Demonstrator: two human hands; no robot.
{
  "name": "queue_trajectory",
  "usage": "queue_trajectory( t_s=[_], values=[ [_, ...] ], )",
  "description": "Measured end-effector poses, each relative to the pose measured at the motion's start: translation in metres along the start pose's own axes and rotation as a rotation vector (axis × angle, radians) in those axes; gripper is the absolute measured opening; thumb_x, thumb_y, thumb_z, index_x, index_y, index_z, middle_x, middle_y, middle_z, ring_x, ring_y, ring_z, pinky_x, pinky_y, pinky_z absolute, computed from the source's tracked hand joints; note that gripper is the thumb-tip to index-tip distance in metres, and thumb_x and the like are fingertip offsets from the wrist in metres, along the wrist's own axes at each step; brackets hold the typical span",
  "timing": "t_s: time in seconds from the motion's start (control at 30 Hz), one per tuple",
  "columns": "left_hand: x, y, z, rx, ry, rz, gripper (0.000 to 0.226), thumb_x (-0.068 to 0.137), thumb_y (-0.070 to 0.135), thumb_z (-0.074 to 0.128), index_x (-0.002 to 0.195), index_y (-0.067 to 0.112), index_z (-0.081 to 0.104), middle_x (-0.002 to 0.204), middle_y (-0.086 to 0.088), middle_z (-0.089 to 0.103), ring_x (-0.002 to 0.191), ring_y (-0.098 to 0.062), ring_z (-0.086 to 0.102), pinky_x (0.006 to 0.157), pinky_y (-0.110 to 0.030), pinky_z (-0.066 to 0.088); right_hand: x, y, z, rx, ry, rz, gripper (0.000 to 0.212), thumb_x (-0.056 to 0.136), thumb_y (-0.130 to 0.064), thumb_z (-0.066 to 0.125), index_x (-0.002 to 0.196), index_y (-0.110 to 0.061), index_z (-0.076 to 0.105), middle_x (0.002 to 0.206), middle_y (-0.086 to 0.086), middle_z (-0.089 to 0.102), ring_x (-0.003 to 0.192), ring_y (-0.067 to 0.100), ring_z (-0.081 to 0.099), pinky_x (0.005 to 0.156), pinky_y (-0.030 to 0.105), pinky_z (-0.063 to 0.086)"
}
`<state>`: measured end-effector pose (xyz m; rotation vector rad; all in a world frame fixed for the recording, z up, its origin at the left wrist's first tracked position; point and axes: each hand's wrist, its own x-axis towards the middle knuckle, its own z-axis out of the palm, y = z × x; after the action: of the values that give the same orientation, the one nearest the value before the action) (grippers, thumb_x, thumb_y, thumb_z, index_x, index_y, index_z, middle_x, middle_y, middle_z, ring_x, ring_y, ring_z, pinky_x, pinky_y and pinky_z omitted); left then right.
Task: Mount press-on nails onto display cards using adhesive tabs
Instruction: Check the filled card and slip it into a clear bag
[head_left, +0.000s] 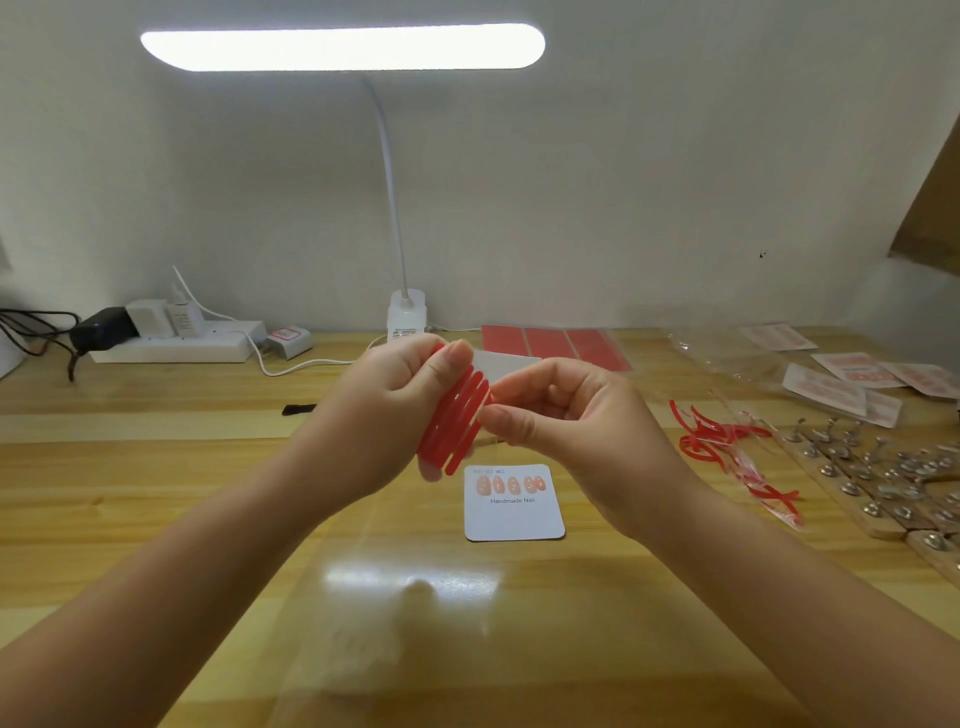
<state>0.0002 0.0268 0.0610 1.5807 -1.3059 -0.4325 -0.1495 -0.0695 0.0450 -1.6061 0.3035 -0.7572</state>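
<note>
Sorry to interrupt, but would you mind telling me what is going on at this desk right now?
A person is working on press-on nail cards at a wooden desk. The left hand holds a red adhesive-tab sheet with slotted cut-outs, while the right hand pinches at its edge, apparently peeling a tab. A white square card printed "Handmade Nail" lies below with five pink nails already mounted. Peeled red backing strips lie to the right.

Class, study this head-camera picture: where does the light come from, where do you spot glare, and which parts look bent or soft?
Head view: the lit desk lamp overexposes to plain white; its glare shows on the clear plastic sheet lying on the wooden table. The wide-angle lens bows the table edge and stretches both forearms. The left hand and right hand, gripping the red adhesive strip, look slightly soft.
</note>
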Motion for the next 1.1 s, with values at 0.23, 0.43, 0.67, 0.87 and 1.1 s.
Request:
queue_trajectory(
  t_s=[0.23,0.43,0.67,0.87,1.1],
  values=[
    [-0.001,0.003,0.0,0.061,0.014,-0.024,0.048,0.088,0.052,0.042,0.086,0.007,0.058,0.067,-0.014,0.069,0.057,-0.031,0.068,0.059,-0.045,0.055,0.0,0.001,-0.001,-0.062,0.011,-0.033,0.033,0.066,-0.021,0.08,0.089,-0.003,0.065,0.09,0.018,0.072,0.087,0.033,0.071,0.083,0.041,0.059],
    [0.0,0.002,0.001,0.114,0.043,-0.042,0.04,0.096,0.043,0.043,0.082,0.007,0.056,0.062,-0.013,0.067,0.049,-0.029,0.065,0.057,-0.046,0.053,0.001,0.002,-0.001,-0.149,0.03,-0.085,0.02,0.073,-0.028,0.073,0.084,-0.013,0.067,0.075,-0.002,0.07,0.072,0.01,0.066,0.069,0.021,0.055],
    [0.0,0.0,0.002,0.138,0.047,-0.03,0.037,0.097,0.041,0.042,0.08,0.011,0.055,0.059,-0.004,0.067,0.047,-0.019,0.064,0.05,-0.034,0.051,0.0,0.005,0.003,-0.477,0.054,-0.162,0.009,0.088,-0.019,0.068,0.084,-0.022,0.061,0.09,-0.006,0.06,0.082,0.004,0.06,0.074,0.028,0.055],
    [0.001,-0.001,-0.003,0.302,0.092,0.026,0.035,0.097,0.044,0.04,0.08,0.018,0.056,0.066,-0.007,0.067,0.046,-0.015,0.062,0.052,-0.035,0.052,-0.002,0.004,0.007,-0.568,0.049,-0.241,0.008,0.094,-0.014,0.06,0.088,-0.017,0.057,0.095,-0.003,0.052,0.085,0.001,0.052,0.07,0.013,0.043],
    [0.008,-0.006,-0.02,0.356,0.16,0.086,0.041,0.096,0.049,0.036,0.076,0.018,0.053,0.053,-0.002,0.064,0.051,-0.019,0.064,0.06,-0.043,0.053,-0.004,0.004,0.01,-0.545,0.064,-0.383,0.016,0.093,0.0,0.058,0.086,-0.013,0.053,0.098,0.005,0.052,0.087,0.011,0.052,0.064,0.013,0.049]
  ],
)
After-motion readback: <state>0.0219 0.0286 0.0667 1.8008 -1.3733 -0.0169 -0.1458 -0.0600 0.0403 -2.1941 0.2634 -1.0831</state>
